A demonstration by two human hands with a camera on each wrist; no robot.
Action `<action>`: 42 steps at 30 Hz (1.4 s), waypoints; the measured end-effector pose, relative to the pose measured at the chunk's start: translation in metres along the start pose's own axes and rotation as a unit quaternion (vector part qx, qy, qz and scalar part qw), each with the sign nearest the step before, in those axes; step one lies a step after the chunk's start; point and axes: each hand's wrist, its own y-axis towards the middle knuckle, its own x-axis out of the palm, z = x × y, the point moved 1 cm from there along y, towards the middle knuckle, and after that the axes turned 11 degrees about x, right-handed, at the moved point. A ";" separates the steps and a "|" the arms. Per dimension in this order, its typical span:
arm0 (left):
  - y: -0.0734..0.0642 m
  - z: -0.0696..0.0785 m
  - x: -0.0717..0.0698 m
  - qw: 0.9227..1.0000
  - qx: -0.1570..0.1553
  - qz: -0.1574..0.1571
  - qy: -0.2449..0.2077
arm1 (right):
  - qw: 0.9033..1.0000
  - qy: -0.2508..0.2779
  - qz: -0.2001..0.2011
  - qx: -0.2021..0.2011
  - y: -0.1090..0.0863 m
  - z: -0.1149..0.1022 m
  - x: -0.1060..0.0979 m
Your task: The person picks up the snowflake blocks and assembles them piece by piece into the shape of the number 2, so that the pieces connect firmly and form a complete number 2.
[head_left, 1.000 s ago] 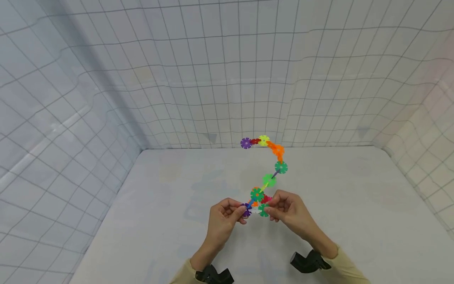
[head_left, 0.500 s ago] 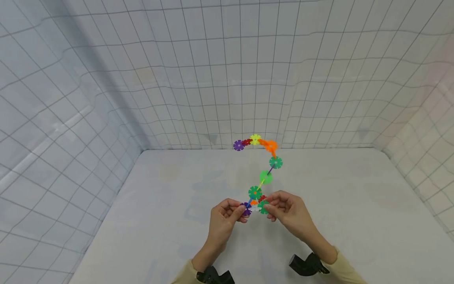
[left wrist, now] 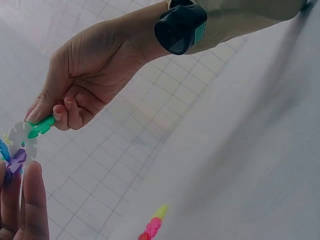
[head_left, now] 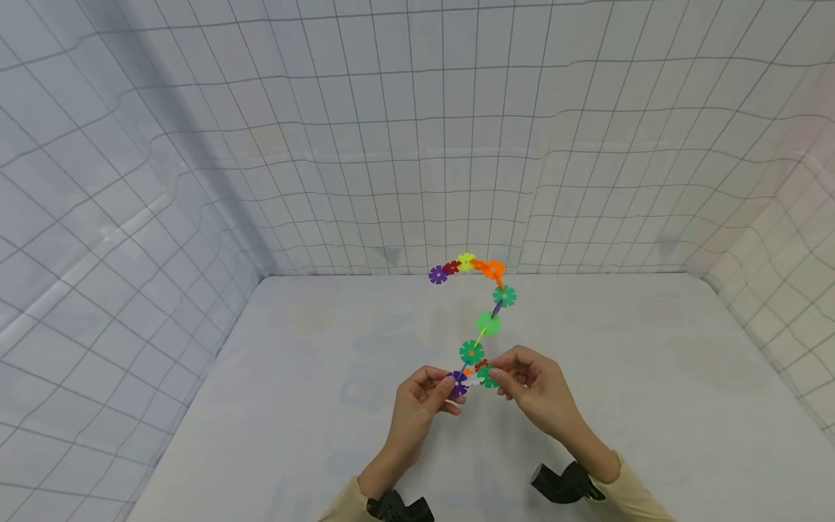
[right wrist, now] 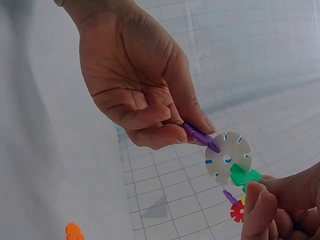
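Note:
A chain of colourful notched plastic discs, slotted together edge to edge, curves up and away from both hands. My left hand (head_left: 417, 406) pinches a purple disc (head_left: 458, 383) between thumb and fingers. Across from it, my right hand (head_left: 538, 391) pinches a green disc (head_left: 486, 376). A white disc (right wrist: 229, 156) sits between these two, with the purple and green pieces meeting its edge in the right wrist view. Another green disc (head_left: 472, 352) with an orange centre stands just above the hands. At the chain's far end is a purple disc (head_left: 438, 275). Fingers partly hide the pinched discs.
Both hands are above a white tabletop (head_left: 313, 348). White netted or gridded sheets (head_left: 417, 145) rise at the back and sides. A black wrist camera (head_left: 567, 483) is strapped to the right forearm, another (head_left: 401, 507) to the left.
The chain's far end has swung left and slightly down. The left hand has shifted a little to the right, nearer the right hand. Both hands keep their pinch.

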 end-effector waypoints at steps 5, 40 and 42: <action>0.000 -0.003 0.000 1.000 -0.016 0.003 0.007 | 1.000 0.001 0.004 -0.012 0.000 -0.001 -0.001; 0.000 -0.004 -0.001 0.995 -0.038 0.087 0.037 | 0.995 -0.045 -0.066 0.053 0.023 0.029 0.012; 0.002 -0.002 -0.004 0.994 -0.031 0.091 0.041 | 0.990 -0.089 -0.081 0.072 0.029 0.040 0.012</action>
